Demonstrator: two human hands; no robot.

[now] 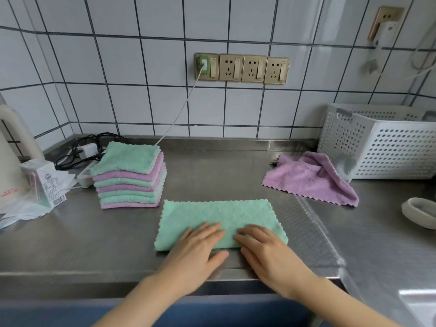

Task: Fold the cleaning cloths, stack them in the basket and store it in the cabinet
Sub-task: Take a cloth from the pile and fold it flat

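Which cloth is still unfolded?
The purple cloth, crumpled beside the basket; the green one under the hands is folded, the others stacked.

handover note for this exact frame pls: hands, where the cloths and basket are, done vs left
Left hand and right hand: both flat, pressing the near edge of the green cloth, folded once into a rectangle on the counter.
Done: folded stack of green and purple cloths, back left.
Left: finish this fold; fold the crumpled purple cloth lying beside the white basket at right; load the basket, store it. Cabinet not in view.
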